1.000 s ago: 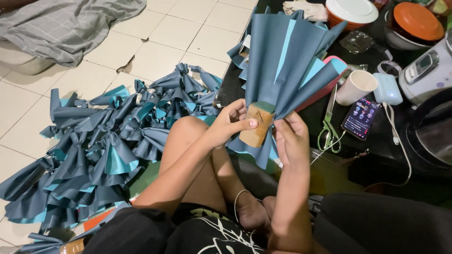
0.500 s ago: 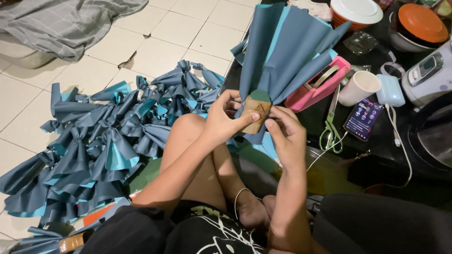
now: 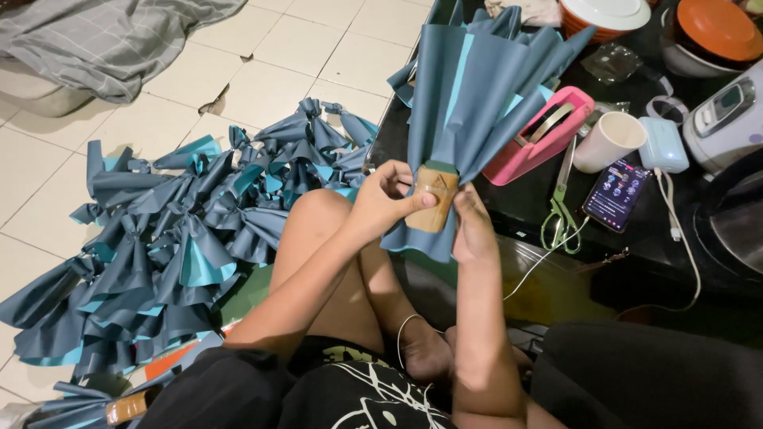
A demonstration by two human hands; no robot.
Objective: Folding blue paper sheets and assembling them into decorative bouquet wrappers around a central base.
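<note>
Both hands hold a gathered fan of blue-grey paper [image 3: 477, 87] with light teal undersides, pinched at its waist. A band of brown tape [image 3: 433, 199] wraps that waist. My left hand [image 3: 385, 199] grips the taped waist from the left, thumb across the tape. On the right side my right hand [image 3: 473, 226] presses against the waist and the paper's lower flare. The fan points up and away from me, above my bent knee.
A heap of similar folded blue paper pieces [image 3: 175, 246] lies on the tiled floor at left. A dark low table [image 3: 668, 254] holds a pink tape dispenser [image 3: 540, 135], green-handled scissors [image 3: 560, 214], a white cup [image 3: 608, 141], a phone [image 3: 616, 195], earbuds case [image 3: 664, 144] and bowls.
The paper fan has stayed in both hands, shifting slightly; my left thumb now lies over the brown tape. The pink dispenser shows more from behind the fan.
</note>
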